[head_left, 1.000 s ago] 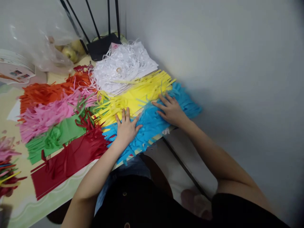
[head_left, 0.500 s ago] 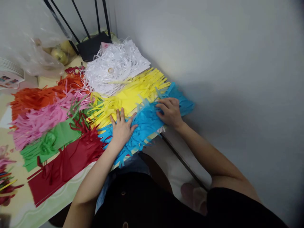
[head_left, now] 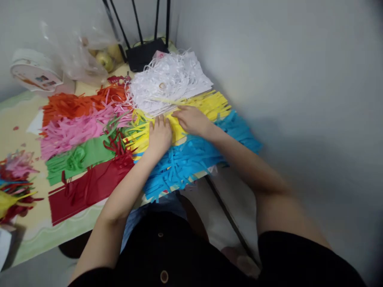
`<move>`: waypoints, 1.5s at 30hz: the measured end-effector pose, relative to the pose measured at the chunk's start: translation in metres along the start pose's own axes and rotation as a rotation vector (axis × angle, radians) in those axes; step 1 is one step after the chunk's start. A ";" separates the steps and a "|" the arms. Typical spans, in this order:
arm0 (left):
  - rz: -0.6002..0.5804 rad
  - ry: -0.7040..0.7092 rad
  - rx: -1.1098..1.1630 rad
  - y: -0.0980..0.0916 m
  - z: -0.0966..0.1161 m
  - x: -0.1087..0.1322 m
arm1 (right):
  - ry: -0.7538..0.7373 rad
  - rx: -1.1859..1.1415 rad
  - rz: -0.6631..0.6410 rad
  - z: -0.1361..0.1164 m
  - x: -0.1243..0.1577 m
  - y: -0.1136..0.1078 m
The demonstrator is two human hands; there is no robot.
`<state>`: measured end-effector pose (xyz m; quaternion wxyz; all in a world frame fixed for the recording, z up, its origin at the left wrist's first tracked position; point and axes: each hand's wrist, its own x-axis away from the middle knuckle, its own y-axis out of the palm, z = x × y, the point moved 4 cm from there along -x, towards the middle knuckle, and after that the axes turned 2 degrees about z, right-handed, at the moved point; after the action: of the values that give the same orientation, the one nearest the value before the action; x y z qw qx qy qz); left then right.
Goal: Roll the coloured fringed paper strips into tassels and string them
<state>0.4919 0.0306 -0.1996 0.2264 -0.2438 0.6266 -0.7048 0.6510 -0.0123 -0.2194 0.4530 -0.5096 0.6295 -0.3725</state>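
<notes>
My left hand (head_left: pixel 160 133) rests on the yellow fringed paper (head_left: pixel 211 105), fingers a little apart and pointing away from me. Just right of it, my right hand (head_left: pixel 191 119) touches the same yellow sheet near its upper edge; its fingers are bent together, and whether they pinch a strip is too small to tell. Blue fringed paper (head_left: pixel 185 159) lies nearer to me, under my forearms. Beyond the yellow is a heap of white shredded strips (head_left: pixel 170 75) on white sheets. Red (head_left: pixel 86 183), green (head_left: pixel 92 153), pink (head_left: pixel 74 131) and orange (head_left: pixel 80 105) fringed papers lie in rows at the left.
A black router (head_left: pixel 145 54) with upright antennas stands at the back, beside a plastic bag of fruit (head_left: pixel 104 59). A white and pink box (head_left: pixel 38 75) is at the back left. Mixed coloured strips (head_left: pixel 18 179) lie at the left. A wall rises at the right.
Both hands have moved from the blue paper onto the yellow one, my right hand going left and away from me. The view has shifted left, showing more of the table.
</notes>
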 end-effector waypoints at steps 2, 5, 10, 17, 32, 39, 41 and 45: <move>-0.070 -0.074 -0.005 0.021 -0.010 -0.006 | -0.019 0.074 -0.144 -0.003 -0.021 0.026; -0.150 -0.126 0.016 0.043 -0.017 0.003 | 0.097 0.182 -0.110 0.012 -0.026 0.048; -0.168 -0.123 0.068 0.051 -0.016 0.020 | 0.165 0.216 0.079 0.049 -0.009 0.061; -0.118 -0.049 0.034 0.045 -0.006 0.032 | 0.218 0.232 0.111 0.053 -0.005 0.068; -0.050 -0.058 0.119 -0.011 -0.032 0.009 | 0.274 0.231 0.128 0.060 -0.004 0.070; -0.411 0.033 0.388 0.017 -0.067 -0.066 | 0.301 0.235 0.107 0.062 -0.002 0.069; -0.474 0.000 0.400 0.018 -0.071 -0.071 | 0.300 0.225 0.106 0.061 -0.002 0.069; -0.523 -0.052 0.537 0.012 -0.077 -0.070 | 0.317 0.215 0.084 0.060 -0.002 0.066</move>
<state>0.4978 0.1326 -0.2229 0.1105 -0.3454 0.3298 -0.8716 0.6878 0.0030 -0.2994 0.4150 -0.3664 0.6705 -0.4939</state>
